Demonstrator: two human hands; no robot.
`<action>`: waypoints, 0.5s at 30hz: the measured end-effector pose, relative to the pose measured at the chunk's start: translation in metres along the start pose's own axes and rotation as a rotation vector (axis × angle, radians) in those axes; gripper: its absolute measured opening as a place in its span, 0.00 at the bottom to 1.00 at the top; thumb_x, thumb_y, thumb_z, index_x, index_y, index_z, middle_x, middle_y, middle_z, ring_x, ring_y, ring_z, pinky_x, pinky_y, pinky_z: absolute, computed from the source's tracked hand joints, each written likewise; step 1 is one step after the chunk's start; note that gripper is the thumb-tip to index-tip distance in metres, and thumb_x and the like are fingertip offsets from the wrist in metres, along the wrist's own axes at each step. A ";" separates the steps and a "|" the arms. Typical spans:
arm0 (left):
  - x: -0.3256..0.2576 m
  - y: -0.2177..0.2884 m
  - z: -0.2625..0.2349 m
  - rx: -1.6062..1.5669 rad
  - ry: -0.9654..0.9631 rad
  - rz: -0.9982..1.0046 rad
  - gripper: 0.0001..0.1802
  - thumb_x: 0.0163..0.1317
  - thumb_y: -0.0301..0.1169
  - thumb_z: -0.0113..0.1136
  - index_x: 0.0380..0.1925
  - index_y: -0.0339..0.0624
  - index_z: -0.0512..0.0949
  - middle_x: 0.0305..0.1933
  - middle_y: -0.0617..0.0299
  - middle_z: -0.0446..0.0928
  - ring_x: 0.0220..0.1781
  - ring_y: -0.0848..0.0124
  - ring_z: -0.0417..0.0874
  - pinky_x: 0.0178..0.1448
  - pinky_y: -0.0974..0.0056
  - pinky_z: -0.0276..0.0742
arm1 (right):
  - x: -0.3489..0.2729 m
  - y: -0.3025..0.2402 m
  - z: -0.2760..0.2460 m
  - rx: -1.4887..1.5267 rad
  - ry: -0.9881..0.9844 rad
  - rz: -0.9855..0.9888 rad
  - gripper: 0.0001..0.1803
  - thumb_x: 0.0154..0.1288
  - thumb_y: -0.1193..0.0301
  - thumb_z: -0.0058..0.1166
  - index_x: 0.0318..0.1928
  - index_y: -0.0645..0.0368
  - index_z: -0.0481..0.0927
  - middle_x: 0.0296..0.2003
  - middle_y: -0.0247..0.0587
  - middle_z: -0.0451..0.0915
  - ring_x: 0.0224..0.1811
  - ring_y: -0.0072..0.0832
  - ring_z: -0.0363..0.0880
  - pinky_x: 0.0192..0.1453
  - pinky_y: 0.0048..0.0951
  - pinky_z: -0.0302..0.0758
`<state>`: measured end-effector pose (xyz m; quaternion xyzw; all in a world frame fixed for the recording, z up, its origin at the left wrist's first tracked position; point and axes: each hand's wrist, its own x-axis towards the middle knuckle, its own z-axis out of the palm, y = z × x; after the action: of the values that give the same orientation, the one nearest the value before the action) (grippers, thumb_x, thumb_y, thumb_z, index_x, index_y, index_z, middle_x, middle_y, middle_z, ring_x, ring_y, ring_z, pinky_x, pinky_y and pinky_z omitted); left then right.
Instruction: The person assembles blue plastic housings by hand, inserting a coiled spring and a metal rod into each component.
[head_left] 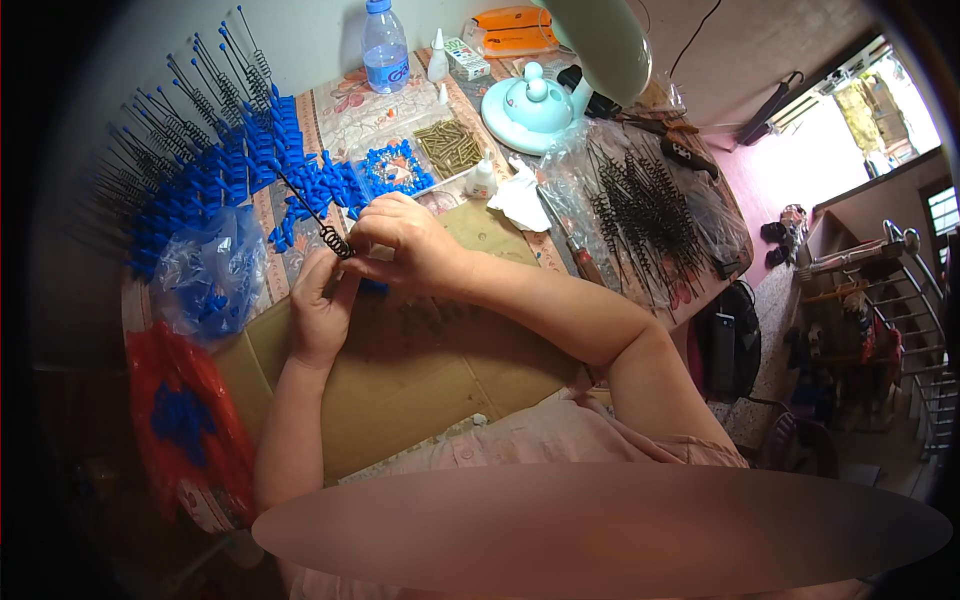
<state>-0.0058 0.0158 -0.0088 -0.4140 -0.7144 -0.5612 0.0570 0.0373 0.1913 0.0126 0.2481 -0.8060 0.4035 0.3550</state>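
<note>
A black wire with a coiled spring section (pixel 334 240) is pinched at its coil end between my two hands, its straight stem tilting up and to the left. My left hand (pixel 320 308) is closed on it from below. From the right, my right hand (pixel 415 245) is closed at the same end; its fingertips hide what they grip there. Part of a blue piece (pixel 374 287) shows just under my hands, over a brown cardboard sheet (pixel 430 370). Beyond my fingers lies a heap of loose blue plastic pieces (pixel 325 182).
Rows of blue pieces with upright spring wires (pixel 205 165) fill the left. Behind stand a tray of brass-coloured pins (pixel 450 147), a small glue bottle (pixel 481 178), a water bottle (pixel 385 50) and a lamp base (pixel 530 112). Black spring wires (pixel 650 210) lie on plastic at right.
</note>
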 end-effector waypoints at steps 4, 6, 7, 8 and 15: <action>0.001 0.003 -0.001 0.011 -0.014 -0.011 0.07 0.62 0.21 0.61 0.39 0.34 0.78 0.35 0.57 0.76 0.39 0.65 0.78 0.45 0.64 0.72 | 0.000 0.000 -0.001 -0.001 -0.005 0.000 0.11 0.51 0.71 0.68 0.30 0.55 0.76 0.27 0.33 0.75 0.34 0.34 0.76 0.43 0.35 0.69; 0.000 0.001 -0.001 -0.001 -0.010 -0.016 0.06 0.62 0.21 0.61 0.39 0.34 0.77 0.35 0.57 0.76 0.38 0.65 0.77 0.45 0.65 0.72 | 0.000 0.000 0.000 0.001 -0.003 -0.002 0.11 0.51 0.71 0.68 0.30 0.55 0.76 0.27 0.33 0.75 0.34 0.34 0.76 0.43 0.35 0.69; 0.000 0.000 -0.002 0.013 -0.014 -0.014 0.06 0.61 0.21 0.61 0.38 0.33 0.77 0.35 0.57 0.75 0.38 0.65 0.77 0.44 0.65 0.72 | 0.001 0.000 0.000 0.004 -0.001 -0.004 0.11 0.51 0.71 0.68 0.30 0.55 0.76 0.27 0.33 0.75 0.34 0.34 0.76 0.43 0.35 0.69; -0.001 -0.001 -0.002 0.028 -0.017 -0.012 0.06 0.61 0.21 0.61 0.38 0.33 0.77 0.34 0.57 0.75 0.37 0.65 0.76 0.44 0.65 0.72 | 0.001 -0.001 0.000 0.004 -0.002 -0.004 0.11 0.51 0.71 0.68 0.30 0.55 0.76 0.27 0.33 0.75 0.34 0.34 0.76 0.43 0.35 0.69; 0.001 0.003 -0.002 0.024 -0.025 -0.006 0.06 0.61 0.20 0.61 0.38 0.33 0.76 0.34 0.57 0.74 0.37 0.65 0.76 0.44 0.65 0.72 | 0.000 0.000 0.000 0.001 -0.003 -0.002 0.12 0.51 0.71 0.68 0.31 0.55 0.76 0.27 0.34 0.76 0.34 0.34 0.76 0.43 0.35 0.69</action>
<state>-0.0046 0.0149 -0.0053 -0.4182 -0.7229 -0.5476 0.0514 0.0370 0.1914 0.0124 0.2496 -0.8060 0.4032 0.3542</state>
